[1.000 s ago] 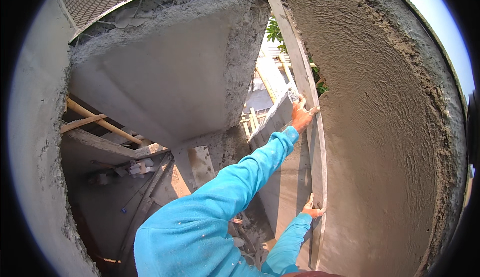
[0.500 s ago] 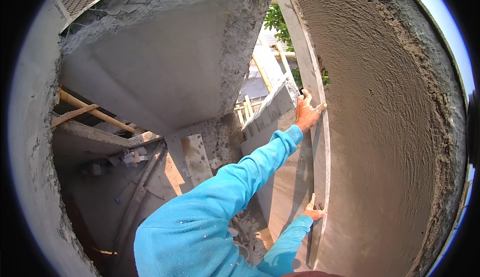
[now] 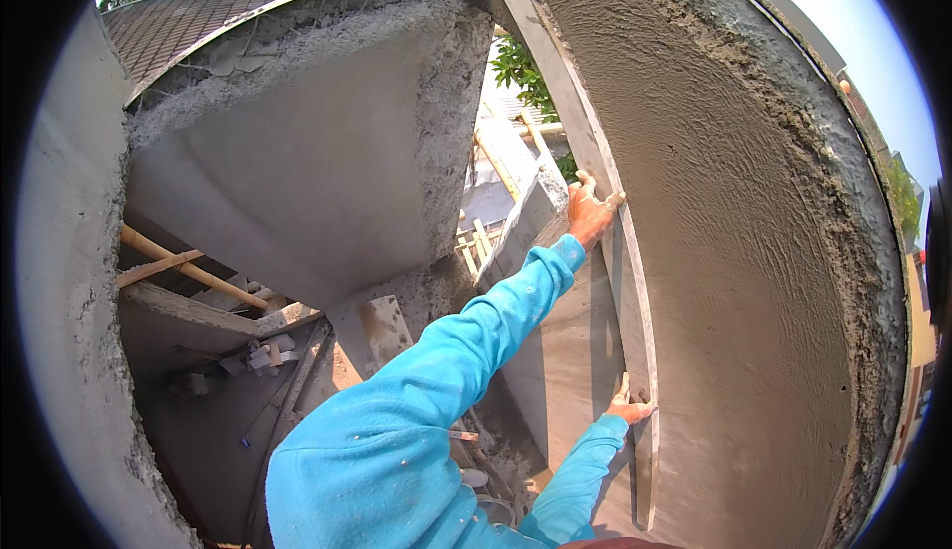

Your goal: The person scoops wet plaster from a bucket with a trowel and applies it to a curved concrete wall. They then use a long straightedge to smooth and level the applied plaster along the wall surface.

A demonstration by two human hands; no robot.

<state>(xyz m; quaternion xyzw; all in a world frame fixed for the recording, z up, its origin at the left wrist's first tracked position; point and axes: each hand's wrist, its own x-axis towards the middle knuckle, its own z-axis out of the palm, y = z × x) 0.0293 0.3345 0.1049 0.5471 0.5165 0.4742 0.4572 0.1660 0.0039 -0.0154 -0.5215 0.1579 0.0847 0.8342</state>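
Note:
A long, narrow straightedge board (image 3: 632, 301), smeared with grey mortar, runs along a freshly plastered wall (image 3: 734, 212) on the right. My left hand (image 3: 592, 214) grips it around the middle of its length, fingers over the left side and one digit across the near edge. Lower down, my right hand (image 3: 631, 406) is closed on the same board near its bottom end, with one digit pointing up. Both arms wear bright blue sleeves. The plaster shows rough ripples higher up and a smoother surface lower down.
A grey concrete panel (image 3: 297, 152) with crumbly edges stands at left. Bamboo poles (image 3: 193, 269) cross an opening below it. Broken blocks (image 3: 273, 353) lie on the floor far below. A rough wall edge (image 3: 84, 301) borders the left; leaves (image 3: 521, 73) show through the gap.
The view has tilted and shifted, showing more roof and sky. The board's upper part appears further left and its bottom end further right. Both hands keep their hold.

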